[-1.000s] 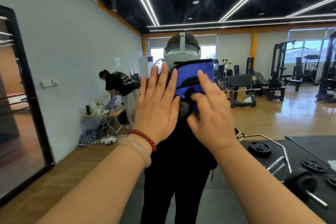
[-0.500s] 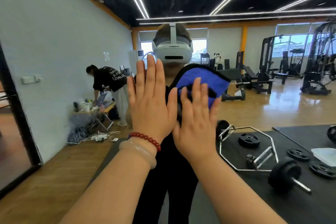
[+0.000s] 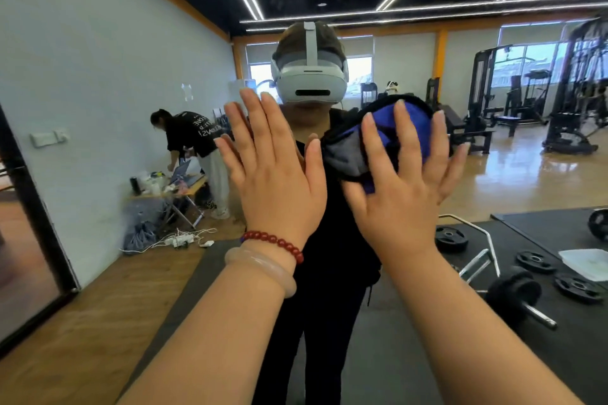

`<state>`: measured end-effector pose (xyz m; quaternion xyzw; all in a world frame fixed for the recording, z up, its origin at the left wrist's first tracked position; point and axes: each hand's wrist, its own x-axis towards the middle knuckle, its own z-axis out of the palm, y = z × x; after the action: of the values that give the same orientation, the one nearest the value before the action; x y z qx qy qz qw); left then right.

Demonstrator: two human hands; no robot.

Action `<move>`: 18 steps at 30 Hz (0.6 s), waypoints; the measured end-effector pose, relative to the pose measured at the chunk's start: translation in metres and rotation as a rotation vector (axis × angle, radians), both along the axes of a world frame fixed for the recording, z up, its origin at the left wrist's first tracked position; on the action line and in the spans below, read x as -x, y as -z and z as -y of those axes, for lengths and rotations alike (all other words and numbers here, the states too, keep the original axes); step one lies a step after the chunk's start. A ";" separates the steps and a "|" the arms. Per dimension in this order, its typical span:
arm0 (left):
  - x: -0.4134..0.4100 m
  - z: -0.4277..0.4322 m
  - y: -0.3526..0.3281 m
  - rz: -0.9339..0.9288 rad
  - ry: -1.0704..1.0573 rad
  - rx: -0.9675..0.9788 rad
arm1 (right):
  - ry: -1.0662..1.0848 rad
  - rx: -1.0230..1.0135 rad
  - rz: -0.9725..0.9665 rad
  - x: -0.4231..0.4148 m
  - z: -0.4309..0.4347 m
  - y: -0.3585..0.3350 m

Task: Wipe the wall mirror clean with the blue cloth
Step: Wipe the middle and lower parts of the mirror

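Note:
The wall mirror [image 3: 493,174] fills nearly the whole view and reflects a gym and my own body in black with a white headset. My right hand [image 3: 403,181] lies flat with spread straight fingers, pressing the blue cloth [image 3: 381,138] against the glass at chest height. The cloth is blue with a grey patch and dark trim; most of it shows above and left of my fingers. My left hand [image 3: 276,171], with a red bead bracelet and a pale bangle at the wrist, rests flat on the glass just left of the cloth, holding nothing.
The mirror's dark frame edge [image 3: 36,207] runs down the far left. Reflected in the glass: a person [image 3: 194,145] bent over a small cluttered table, a hex bar and weight plates [image 3: 450,237] on black mats, and weight machines [image 3: 572,108] at the right.
My right hand has slid the cloth to the right and slightly up across the glass, and its fingers have straightened flat. My view has shifted closer; the left hand stays flat on the mirror.

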<state>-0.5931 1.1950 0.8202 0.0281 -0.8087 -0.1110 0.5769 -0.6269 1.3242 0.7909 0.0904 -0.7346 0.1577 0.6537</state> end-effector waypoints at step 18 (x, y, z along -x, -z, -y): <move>0.011 -0.011 0.031 -0.018 0.006 0.236 | -0.166 0.349 0.226 -0.006 -0.001 -0.020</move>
<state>-0.6040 1.2059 0.7896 -0.0435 -0.8110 -0.0168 0.5832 -0.6208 1.3251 0.8112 0.0178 -0.7548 0.3446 0.5579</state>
